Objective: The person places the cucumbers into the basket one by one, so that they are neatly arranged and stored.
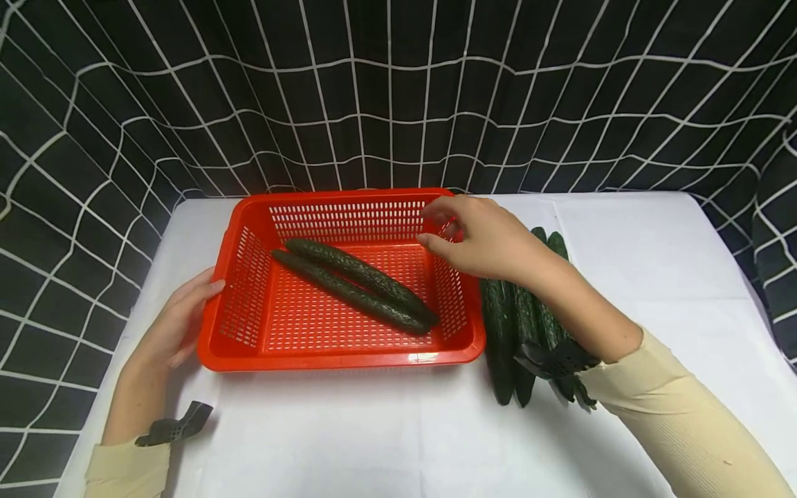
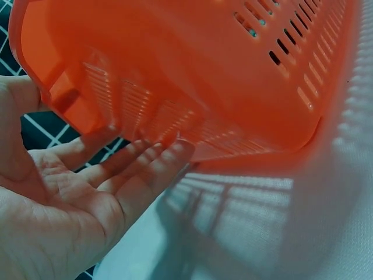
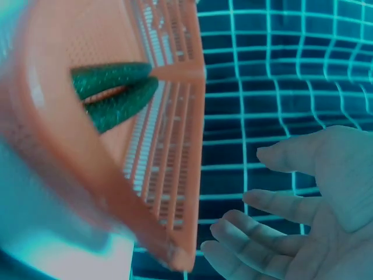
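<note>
A red slotted basket (image 1: 339, 354) sits on the white-covered table, with two dark green cucumbers (image 1: 358, 283) lying side by side inside it. My left hand (image 1: 180, 318) rests with straight fingers against the basket's left wall; the left wrist view shows the fingers (image 2: 140, 169) touching the orange-red wall (image 2: 192, 70). My right hand (image 1: 479, 235) hovers open and empty over the basket's far right corner, fingers relaxed. In the right wrist view the empty right hand (image 3: 303, 216) is beside the basket rim (image 3: 192, 146), and the cucumbers (image 3: 113, 93) show inside.
Several more cucumbers (image 1: 517, 325) lie in a row on the table just right of the basket, partly under my right forearm. A black cloth with a white grid (image 1: 398, 90) hangs behind and to both sides. The white tablecloth (image 1: 373, 436) extends toward me.
</note>
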`<state>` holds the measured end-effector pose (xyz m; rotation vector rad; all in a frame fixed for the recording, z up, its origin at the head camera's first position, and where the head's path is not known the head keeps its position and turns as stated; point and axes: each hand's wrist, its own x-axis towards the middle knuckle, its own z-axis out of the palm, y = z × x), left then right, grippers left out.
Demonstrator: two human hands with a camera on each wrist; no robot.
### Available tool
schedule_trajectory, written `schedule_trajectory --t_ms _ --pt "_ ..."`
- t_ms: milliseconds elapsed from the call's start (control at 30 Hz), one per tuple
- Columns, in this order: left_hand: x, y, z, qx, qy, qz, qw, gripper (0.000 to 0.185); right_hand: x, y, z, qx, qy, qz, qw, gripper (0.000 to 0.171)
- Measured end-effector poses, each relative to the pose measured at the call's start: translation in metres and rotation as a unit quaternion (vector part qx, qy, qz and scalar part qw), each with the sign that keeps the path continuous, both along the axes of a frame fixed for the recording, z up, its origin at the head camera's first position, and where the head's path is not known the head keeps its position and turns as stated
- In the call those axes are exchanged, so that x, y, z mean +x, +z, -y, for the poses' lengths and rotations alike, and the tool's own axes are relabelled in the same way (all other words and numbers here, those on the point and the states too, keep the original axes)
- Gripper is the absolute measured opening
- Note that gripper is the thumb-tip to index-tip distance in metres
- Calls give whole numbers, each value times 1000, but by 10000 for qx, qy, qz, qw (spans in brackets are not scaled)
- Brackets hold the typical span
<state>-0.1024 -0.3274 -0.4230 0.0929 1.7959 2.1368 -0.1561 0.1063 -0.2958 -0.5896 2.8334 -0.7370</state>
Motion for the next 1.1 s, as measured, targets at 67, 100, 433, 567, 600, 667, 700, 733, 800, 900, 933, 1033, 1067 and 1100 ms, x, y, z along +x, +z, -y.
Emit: schedule_trajectory --t_ms 67,100,433,567,600,667,700,733,800,900,933,1033,1067,1100 --pt "1 -1 -1 -31 16 4 10000 37 4 -1 -12 -48 -102 -20 9999 42" --pt "1 -1 -2 -67 37 9 10000 37 6 -1 -18 -89 -152 -23 9998 41" --pt "1 -4 -4 -216 49 29 9998 37 19 -12 -61 -292 -519 -66 9982 44" --pt "0 -1 -4 -238 106 -11 9997 38 19 -19 -74 -286 -617 -55 9977 47" --pt "1 -1 -4 -254 125 -17 9996 38 19 -21 -76 -289 -632 -47 9976 48" --pt "1 -1 -4 -245 158 10 9996 38 20 -26 -82 -263 -683 -28 9973 49" --pt "1 -1 -4 -244 173 27 9995 38 21 -29 -86 -252 -712 -9 9971 49" --pt "1 -1 -4 -240 177 42 9995 38 22 -32 -89 -256 -744 17 9969 49" --pt "1 -1 -4 -245 155 31 9996 38 24 -39 -97 -227 -834 60 9962 50" --pt "-1 -2 -5 -207 116 20 9997 37 28 -48 -107 -183 -983 102 9949 51" --pt "-2 -2 -4 -217 108 8 9997 37 29 -50 -111 -175 -1023 99 9945 52" --pt "-2 -2 -3 -297 148 9 9995 38 31 -57 -118 -165 -1165 47 9930 55" --pt "-2 -2 -3 -306 163 22 9994 38 31 -59 -120 -163 -1214 22 9925 56" --pt "-2 -2 -3 -321 174 34 9993 38 30 -61 -121 -160 -1264 2 9919 57"
